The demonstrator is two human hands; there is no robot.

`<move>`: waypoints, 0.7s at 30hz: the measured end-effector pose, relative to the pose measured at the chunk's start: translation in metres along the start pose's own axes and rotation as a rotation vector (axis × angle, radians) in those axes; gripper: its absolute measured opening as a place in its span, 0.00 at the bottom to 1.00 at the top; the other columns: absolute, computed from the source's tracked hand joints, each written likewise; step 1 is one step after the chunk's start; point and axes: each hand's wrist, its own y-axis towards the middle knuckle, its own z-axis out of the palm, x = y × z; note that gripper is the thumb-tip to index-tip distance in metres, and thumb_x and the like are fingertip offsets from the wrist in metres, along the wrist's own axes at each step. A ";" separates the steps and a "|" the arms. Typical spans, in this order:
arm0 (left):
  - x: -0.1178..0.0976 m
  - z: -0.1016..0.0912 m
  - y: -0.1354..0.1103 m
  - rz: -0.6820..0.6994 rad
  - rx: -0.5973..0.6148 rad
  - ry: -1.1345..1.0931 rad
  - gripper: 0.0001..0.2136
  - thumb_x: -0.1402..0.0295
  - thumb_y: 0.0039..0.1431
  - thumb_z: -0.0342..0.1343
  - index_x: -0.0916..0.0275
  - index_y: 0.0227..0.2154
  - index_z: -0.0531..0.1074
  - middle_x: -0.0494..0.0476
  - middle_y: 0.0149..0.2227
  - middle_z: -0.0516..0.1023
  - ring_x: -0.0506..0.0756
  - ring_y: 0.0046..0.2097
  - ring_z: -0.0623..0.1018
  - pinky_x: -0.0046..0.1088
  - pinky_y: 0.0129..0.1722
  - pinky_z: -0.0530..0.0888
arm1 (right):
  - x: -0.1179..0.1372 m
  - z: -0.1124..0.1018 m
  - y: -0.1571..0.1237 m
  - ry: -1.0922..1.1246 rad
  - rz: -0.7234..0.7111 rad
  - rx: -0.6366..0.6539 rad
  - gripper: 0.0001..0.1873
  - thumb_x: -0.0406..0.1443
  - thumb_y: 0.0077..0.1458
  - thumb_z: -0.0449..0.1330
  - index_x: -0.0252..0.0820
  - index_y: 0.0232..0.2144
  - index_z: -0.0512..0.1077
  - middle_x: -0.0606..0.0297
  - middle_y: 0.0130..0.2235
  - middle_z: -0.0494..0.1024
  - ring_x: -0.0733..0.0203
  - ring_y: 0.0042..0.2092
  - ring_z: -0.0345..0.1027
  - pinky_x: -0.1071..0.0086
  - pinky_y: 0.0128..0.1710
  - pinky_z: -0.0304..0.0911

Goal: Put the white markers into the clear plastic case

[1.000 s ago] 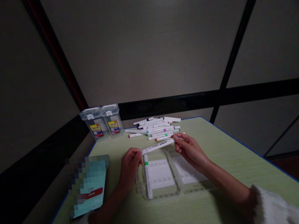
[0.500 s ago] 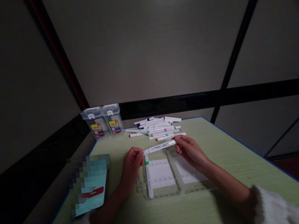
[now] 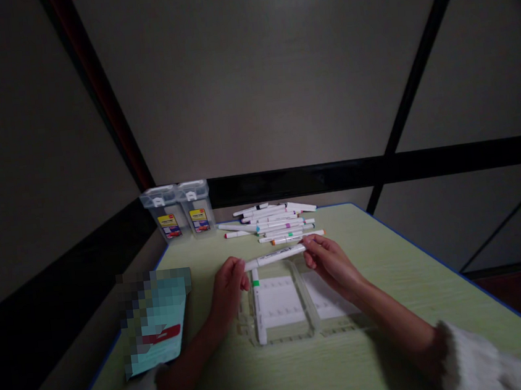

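Note:
A white marker is stretched crosswise between my two hands, above the far edge of an opened clear plastic case. My left hand pinches its left end and hides that tip. Its other end sits between the thumb and fingers of my right hand. Inside the left half of the case, a marker with a green band lies lengthwise along the left wall. White paper sheets show in both halves, the right one partly behind my right arm.
Several white markers with coloured bands lie in a loose pile beyond my hands. Two clear lidded boxes stand at the back left corner. A teal packet, partly pixelated, lies at the left table edge. A wall borders the table's back.
My left hand has shifted very slightly left on the marker, which also sits a little further left. My right hand keeps its hold in nearly the same place.

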 end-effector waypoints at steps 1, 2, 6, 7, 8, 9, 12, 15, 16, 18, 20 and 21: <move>0.000 0.000 0.000 -0.004 -0.003 0.001 0.14 0.61 0.53 0.43 0.61 0.16 0.56 0.44 0.13 0.59 0.47 0.18 0.61 0.23 0.21 0.60 | 0.000 0.000 0.000 -0.007 -0.001 0.000 0.14 0.44 0.42 0.61 0.39 0.23 0.65 0.75 0.14 0.63 0.73 0.18 0.50 0.77 0.19 0.44; 0.000 0.000 0.000 -0.011 -0.009 0.001 0.14 0.61 0.52 0.43 0.60 0.15 0.55 0.44 0.13 0.59 0.47 0.18 0.61 0.23 0.21 0.60 | 0.000 0.000 0.000 -0.017 -0.008 -0.002 0.14 0.44 0.42 0.61 0.39 0.23 0.65 0.74 0.14 0.63 0.73 0.18 0.50 0.76 0.19 0.44; 0.000 0.001 -0.001 -0.074 -0.060 0.004 0.16 0.57 0.51 0.42 0.60 0.14 0.54 0.43 0.11 0.56 0.47 0.16 0.59 0.23 0.19 0.58 | 0.001 0.000 0.001 -0.070 -0.072 -0.012 0.14 0.44 0.43 0.60 0.39 0.21 0.65 0.74 0.14 0.63 0.73 0.18 0.50 0.76 0.19 0.44; -0.001 0.000 -0.001 -0.091 -0.072 0.016 0.17 0.56 0.50 0.42 0.60 0.13 0.54 0.44 0.11 0.56 0.47 0.16 0.58 0.23 0.18 0.58 | 0.001 0.000 0.001 -0.078 -0.086 -0.016 0.14 0.44 0.43 0.60 0.39 0.21 0.65 0.74 0.14 0.63 0.73 0.18 0.50 0.76 0.19 0.44; -0.001 0.000 -0.001 -0.106 -0.082 0.035 0.17 0.55 0.50 0.41 0.60 0.13 0.54 0.44 0.11 0.56 0.47 0.16 0.58 0.23 0.18 0.57 | 0.001 0.000 0.002 -0.081 -0.095 -0.020 0.14 0.44 0.43 0.60 0.39 0.21 0.65 0.74 0.14 0.63 0.72 0.18 0.51 0.76 0.19 0.45; -0.002 -0.001 -0.001 -0.117 -0.091 0.056 0.19 0.55 0.51 0.40 0.60 0.12 0.55 0.45 0.10 0.56 0.47 0.16 0.58 0.24 0.18 0.57 | 0.001 0.000 0.002 -0.080 -0.100 -0.024 0.14 0.44 0.43 0.60 0.39 0.21 0.65 0.74 0.14 0.63 0.72 0.18 0.51 0.75 0.19 0.45; -0.005 -0.002 -0.001 -0.130 -0.102 0.096 0.21 0.54 0.51 0.39 0.60 0.10 0.55 0.46 0.10 0.56 0.47 0.16 0.59 0.24 0.19 0.58 | 0.001 -0.001 0.001 -0.071 -0.099 -0.025 0.14 0.44 0.43 0.60 0.39 0.22 0.65 0.74 0.15 0.63 0.72 0.18 0.51 0.75 0.19 0.45; -0.006 -0.003 -0.001 -0.136 -0.115 0.090 0.20 0.55 0.52 0.40 0.60 0.10 0.56 0.46 0.10 0.57 0.48 0.16 0.60 0.24 0.19 0.58 | 0.001 -0.001 0.001 -0.080 -0.113 -0.026 0.13 0.43 0.43 0.60 0.39 0.21 0.64 0.74 0.15 0.63 0.72 0.19 0.51 0.75 0.20 0.45; -0.006 -0.003 -0.001 -0.127 -0.118 0.087 0.20 0.56 0.52 0.40 0.60 0.10 0.56 0.46 0.10 0.57 0.48 0.16 0.60 0.24 0.19 0.58 | 0.001 -0.001 0.000 -0.085 -0.124 -0.029 0.13 0.43 0.43 0.60 0.39 0.20 0.64 0.73 0.15 0.63 0.72 0.19 0.51 0.75 0.20 0.45; -0.005 -0.003 -0.001 -0.083 -0.119 0.082 0.19 0.58 0.53 0.40 0.60 0.11 0.56 0.46 0.11 0.59 0.48 0.17 0.61 0.24 0.20 0.60 | 0.001 0.000 0.000 -0.094 -0.136 -0.029 0.13 0.42 0.43 0.61 0.40 0.20 0.64 0.73 0.15 0.63 0.72 0.19 0.51 0.75 0.20 0.46; -0.002 -0.003 -0.001 -0.042 -0.113 0.077 0.19 0.59 0.54 0.40 0.60 0.11 0.57 0.47 0.12 0.61 0.48 0.18 0.63 0.24 0.22 0.61 | 0.001 0.000 0.000 -0.101 -0.137 -0.031 0.13 0.43 0.43 0.61 0.40 0.20 0.64 0.73 0.15 0.63 0.72 0.19 0.51 0.75 0.20 0.46; -0.001 -0.003 -0.001 -0.034 -0.109 0.075 0.19 0.59 0.54 0.40 0.61 0.12 0.57 0.47 0.12 0.61 0.48 0.18 0.63 0.24 0.23 0.61 | 0.001 0.000 0.001 -0.106 -0.136 -0.034 0.14 0.43 0.43 0.61 0.40 0.20 0.64 0.73 0.15 0.63 0.72 0.19 0.51 0.75 0.20 0.46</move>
